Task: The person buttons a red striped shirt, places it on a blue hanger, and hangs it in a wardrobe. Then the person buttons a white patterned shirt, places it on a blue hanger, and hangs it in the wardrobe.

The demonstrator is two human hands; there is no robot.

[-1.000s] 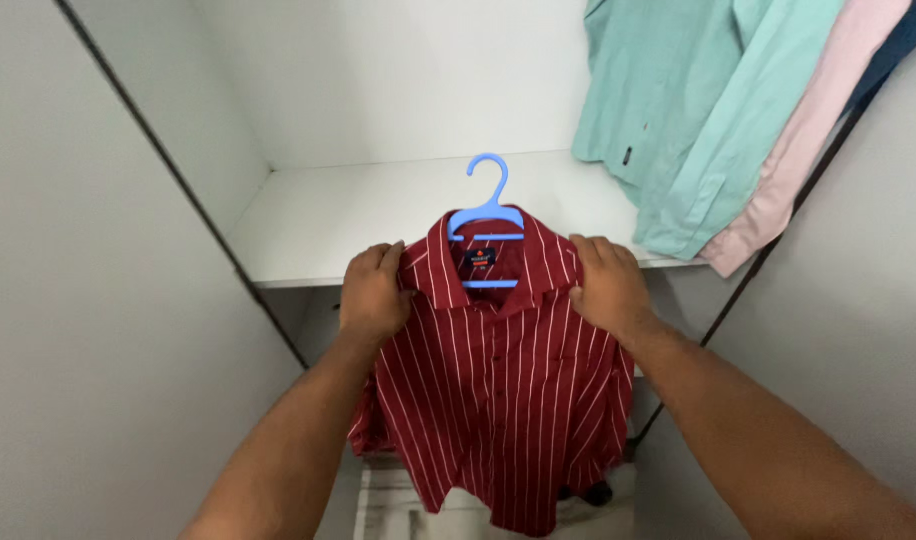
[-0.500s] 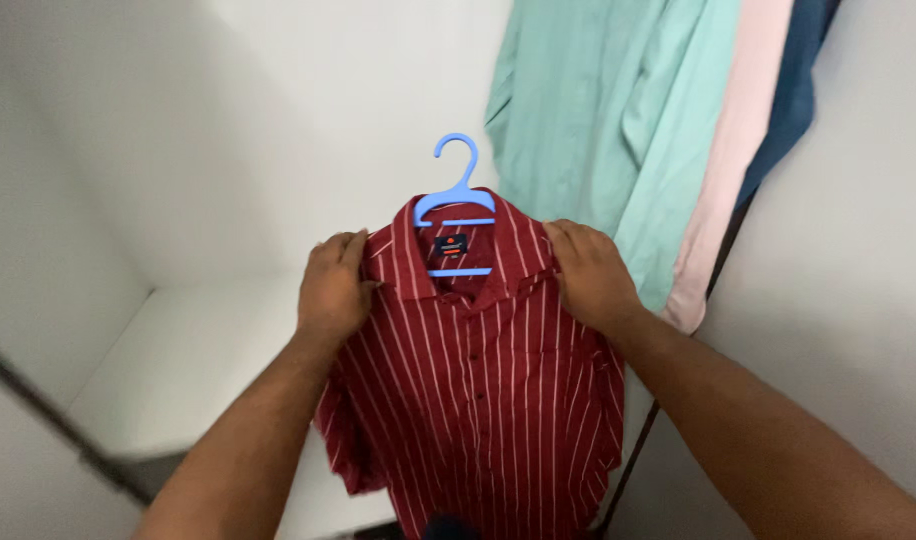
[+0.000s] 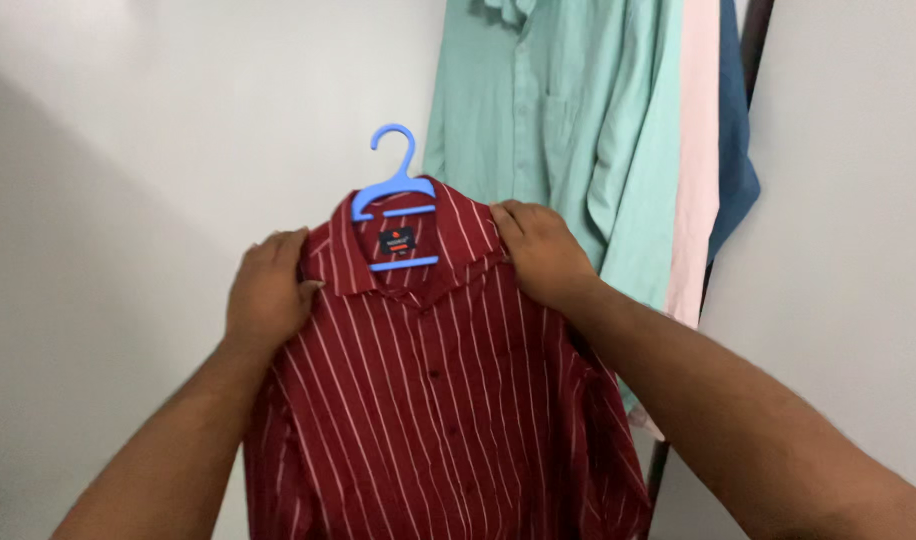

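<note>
At the far left stands a plain white wall [image 3: 108, 150], bare and shadowed toward its lower part; in front of it the left forearm rises from the bottom edge to the left hand [image 3: 268, 295], which is closed on the left shoulder of a red shirt with thin white stripes [image 3: 428, 400], its fingers curled over the cloth just beside the collar; the shirt hangs on a blue plastic hanger [image 3: 393, 190], whose hook stands free above the collar and catches on nothing, while its crossbar shows inside the open neck under a small dark label; the shirt is buttoned down the front and held up in mid-air between the two hands, facing the camera, its lower hem cut off by the bottom edge; the right hand [image 3: 538, 255] is clamped on the right shoulder of the shirt, thumb and fingers pinching the cloth by the collar; behind and to the right hang a mint-green shirt [image 3: 568, 130], then a pale pink shirt [image 3: 696, 150] touching it, then a blue shirt [image 3: 738, 150], beside a dark upright post [image 3: 756, 30].
</note>
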